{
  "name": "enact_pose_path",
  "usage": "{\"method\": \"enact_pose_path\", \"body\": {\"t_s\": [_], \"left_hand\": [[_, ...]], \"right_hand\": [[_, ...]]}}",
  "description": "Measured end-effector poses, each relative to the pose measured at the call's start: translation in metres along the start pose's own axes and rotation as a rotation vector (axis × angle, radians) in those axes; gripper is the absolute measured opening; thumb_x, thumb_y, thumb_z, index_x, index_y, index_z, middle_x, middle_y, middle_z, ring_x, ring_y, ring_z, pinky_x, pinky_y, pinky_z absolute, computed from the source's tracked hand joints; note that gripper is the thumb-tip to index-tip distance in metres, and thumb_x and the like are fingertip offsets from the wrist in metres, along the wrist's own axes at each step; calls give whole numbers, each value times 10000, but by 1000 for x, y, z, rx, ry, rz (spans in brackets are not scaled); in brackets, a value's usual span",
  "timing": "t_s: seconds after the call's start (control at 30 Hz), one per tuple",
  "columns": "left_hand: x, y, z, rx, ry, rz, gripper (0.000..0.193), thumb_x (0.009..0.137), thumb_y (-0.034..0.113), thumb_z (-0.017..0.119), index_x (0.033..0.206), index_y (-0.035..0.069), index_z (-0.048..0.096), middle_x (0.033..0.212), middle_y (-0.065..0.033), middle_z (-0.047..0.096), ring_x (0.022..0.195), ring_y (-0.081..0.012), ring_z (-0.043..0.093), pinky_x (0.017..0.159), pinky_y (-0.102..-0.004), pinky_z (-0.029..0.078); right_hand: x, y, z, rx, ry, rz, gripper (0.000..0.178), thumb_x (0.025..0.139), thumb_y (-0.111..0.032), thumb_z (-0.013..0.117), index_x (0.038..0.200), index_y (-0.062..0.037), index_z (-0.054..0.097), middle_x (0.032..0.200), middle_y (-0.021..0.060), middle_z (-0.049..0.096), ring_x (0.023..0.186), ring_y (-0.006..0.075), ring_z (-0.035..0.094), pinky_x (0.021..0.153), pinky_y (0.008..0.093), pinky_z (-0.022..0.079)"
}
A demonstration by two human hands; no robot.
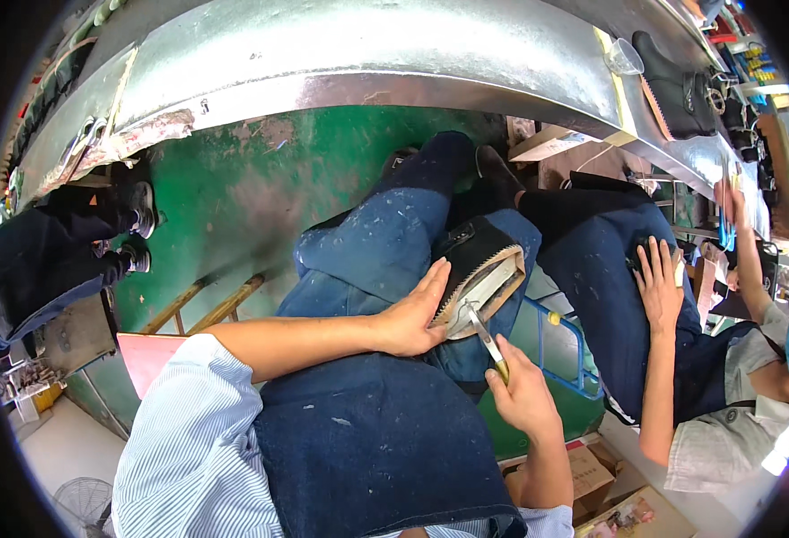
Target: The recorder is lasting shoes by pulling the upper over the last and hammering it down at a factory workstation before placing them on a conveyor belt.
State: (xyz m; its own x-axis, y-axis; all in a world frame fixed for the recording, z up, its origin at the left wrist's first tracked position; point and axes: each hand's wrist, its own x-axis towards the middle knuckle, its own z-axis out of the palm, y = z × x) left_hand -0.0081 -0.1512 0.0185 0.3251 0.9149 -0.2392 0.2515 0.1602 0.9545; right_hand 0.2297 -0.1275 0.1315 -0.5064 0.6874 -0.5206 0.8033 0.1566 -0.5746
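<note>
A black boot lies across my lap with its underside turned up. Its pale, saw-toothed rim surrounds a lighter inner sole. My left hand grips the boot along its left side, fingers pressed against it. In my right hand is a slim metal hand tool with a yellowish handle. The tool's tip touches the inner sole near the end closest to me. I cannot make out the exact shape of the tip.
A metal-topped bench curves across the far side, with another black boot and a clear cup on it. At my right sits a co-worker, whose hand rests on their leg. A blue metal frame stands between us. Another person's legs show at left.
</note>
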Motion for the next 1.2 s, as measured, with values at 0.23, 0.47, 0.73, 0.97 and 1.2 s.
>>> {"method": "enact_pose_path", "body": {"t_s": [0.23, 0.47, 0.73, 0.97, 1.2], "left_hand": [[2, 7, 2, 74, -40, -2, 975, 825, 89, 614, 1472, -126, -84, 1547, -366, -41, 1482, -418, -33, 1211, -404, 83], [3, 0, 3, 39, -63, -28, 944, 831, 86, 605, 1471, -139, -51, 1550, -363, -40, 1483, -414, -32, 1213, -401, 79], [14, -2, -6, -1128, 176, -291, 707, 941, 208, 487, 1521, -52, 178, 1551, -176, 297, 1403, -208, 322, 1154, -325, 263], [40, 15, 12, -59, 438, -447, 573, 1051, 415, 302, 1321, -32, 539, 1134, -256, 657, 1085, -391, 623, 933, -406, 472], [29, 0, 21, 76, 549, -123, 448, 1025, 261, 387, 1335, -40, 503, 1259, -276, 578, 1141, -424, 575, 990, -435, 462]], "right_hand": [[12, -10, -17, -193, 5, -77, 550, 882, -117, 614, 1344, 119, 433, 1280, 334, 532, 1186, 437, 543, 1023, 430, 429], [54, -56, -59, -352, -408, 148, 308, 912, -276, 593, 995, 20, 571, 899, 285, 650, 910, 462, 623, 802, 522, 479], [59, -4, 1, -147, -57, -34, 309, 886, -198, 639, 1112, 9, 595, 871, 271, 660, 845, 460, 637, 760, 512, 508], [44, 14, 84, -70, 512, -125, 313, 826, -147, 686, 1089, -12, 583, 914, 209, 652, 850, 378, 651, 733, 455, 515], [22, 16, 8, -180, 150, -137, 537, 857, -113, 628, 1338, 57, 461, 1145, 274, 602, 1048, 431, 600, 930, 462, 478]]}}
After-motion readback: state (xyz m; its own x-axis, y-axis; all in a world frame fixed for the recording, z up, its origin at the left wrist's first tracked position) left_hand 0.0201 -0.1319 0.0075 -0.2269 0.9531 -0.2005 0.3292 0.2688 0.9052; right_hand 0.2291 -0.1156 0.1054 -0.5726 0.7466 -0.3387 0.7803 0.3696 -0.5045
